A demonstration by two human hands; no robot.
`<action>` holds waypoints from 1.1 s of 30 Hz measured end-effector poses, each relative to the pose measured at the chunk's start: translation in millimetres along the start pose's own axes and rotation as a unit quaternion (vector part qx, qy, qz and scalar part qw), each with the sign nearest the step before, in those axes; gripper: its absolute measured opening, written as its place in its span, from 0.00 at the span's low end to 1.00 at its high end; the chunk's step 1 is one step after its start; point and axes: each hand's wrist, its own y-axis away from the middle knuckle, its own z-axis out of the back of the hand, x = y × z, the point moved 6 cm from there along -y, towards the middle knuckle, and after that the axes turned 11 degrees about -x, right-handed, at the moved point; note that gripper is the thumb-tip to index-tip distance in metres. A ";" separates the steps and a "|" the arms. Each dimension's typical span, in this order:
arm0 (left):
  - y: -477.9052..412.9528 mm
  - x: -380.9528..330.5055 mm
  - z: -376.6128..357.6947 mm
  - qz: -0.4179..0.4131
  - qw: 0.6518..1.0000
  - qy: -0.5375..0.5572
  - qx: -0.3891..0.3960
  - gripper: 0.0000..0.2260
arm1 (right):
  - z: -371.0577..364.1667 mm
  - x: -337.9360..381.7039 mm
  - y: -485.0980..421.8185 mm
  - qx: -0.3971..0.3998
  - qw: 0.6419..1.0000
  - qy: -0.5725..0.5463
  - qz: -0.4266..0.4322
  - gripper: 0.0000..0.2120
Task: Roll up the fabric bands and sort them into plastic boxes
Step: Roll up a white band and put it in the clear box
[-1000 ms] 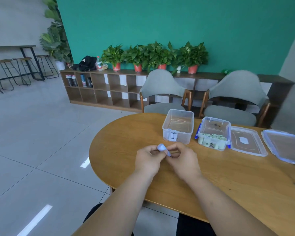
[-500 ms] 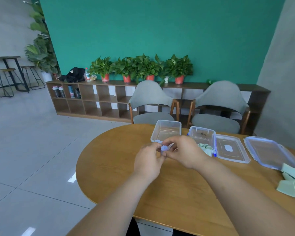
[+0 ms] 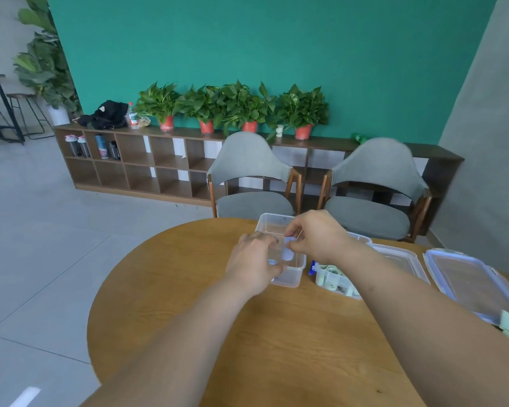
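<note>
Clear box [image 3: 289,279] by far table [image 3: 188,277] edge, right hand [image 3: 318,235] seemingly pinching pale band [image 3: 288,240].

The left forearm [image 3: 188,333] and right forearm [image 3: 409,312] are being shown bare along their visible length. The left hand [image 3: 254,259] and right hand [image 3: 318,236] are being seen uncovered too.

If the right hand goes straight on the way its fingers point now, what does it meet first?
Probably the left hand, beside the right hand over the clear box; depth is unclear, so it might reach the box floor instead.
</note>
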 end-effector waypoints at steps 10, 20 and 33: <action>-14.3 27.0 -37.3 -0.110 0.983 -0.132 0.062 0.22 | -72.8 -35.0 -34.1 0.118 0.990 0.076 -0.002 0.09; -14.1 34.1 -55.7 -0.161 0.963 -0.195 0.090 0.17 | -110.3 -33.1 -44.9 0.252 0.960 0.124 -0.003 0.14; -17.5 34.0 -58.6 -0.151 0.962 -0.211 0.085 0.12 | -119.9 -41.8 -48.1 0.294 0.952 0.024 -0.076 0.10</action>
